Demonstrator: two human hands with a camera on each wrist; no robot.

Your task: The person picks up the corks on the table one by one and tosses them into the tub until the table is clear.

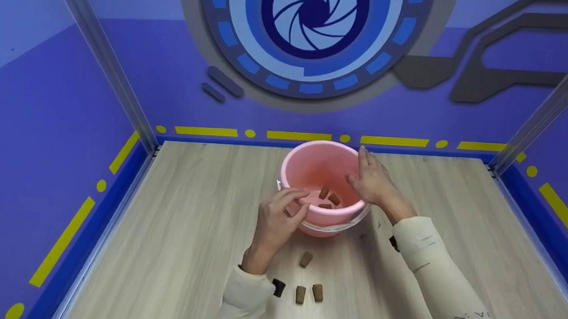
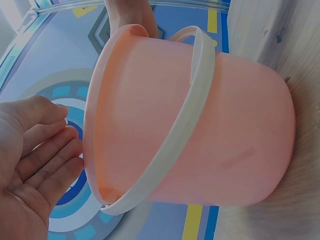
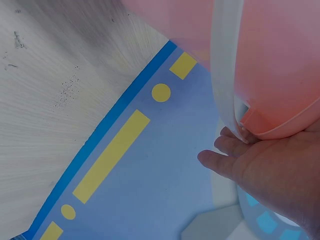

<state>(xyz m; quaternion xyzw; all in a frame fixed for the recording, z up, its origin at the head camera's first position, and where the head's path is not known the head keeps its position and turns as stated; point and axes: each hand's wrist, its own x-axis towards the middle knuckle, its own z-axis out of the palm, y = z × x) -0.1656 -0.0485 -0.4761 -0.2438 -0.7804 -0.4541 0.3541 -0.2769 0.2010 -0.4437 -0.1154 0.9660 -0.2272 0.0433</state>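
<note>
My two hands framed a pink bucket (image 1: 310, 168) that stood upright on a wood-grain table (image 1: 188, 232), near the blue-purple back wall (image 1: 143, 64) with its yellow dashes (image 1: 299, 136). My left hand (image 1: 277, 216), its fingers loosely bent and the palm bare in the left wrist view, lay at the rim on the near left side, grasping nothing. My right hand (image 1: 376, 183) rested unclenched across the rim on the right, thumb over the inside and fingers extended along the outside beside the white handle (image 1: 337, 227), which hung down around the bucket's front. Inside, three small brown corks (image 1: 334, 199) lay close together on the bottom. Three loose corks (image 1: 318, 293) lay on the table in front of the bucket, one nearer to it and two side by side farther back toward me, just right of my pale left sleeve (image 1: 245, 291).
</note>
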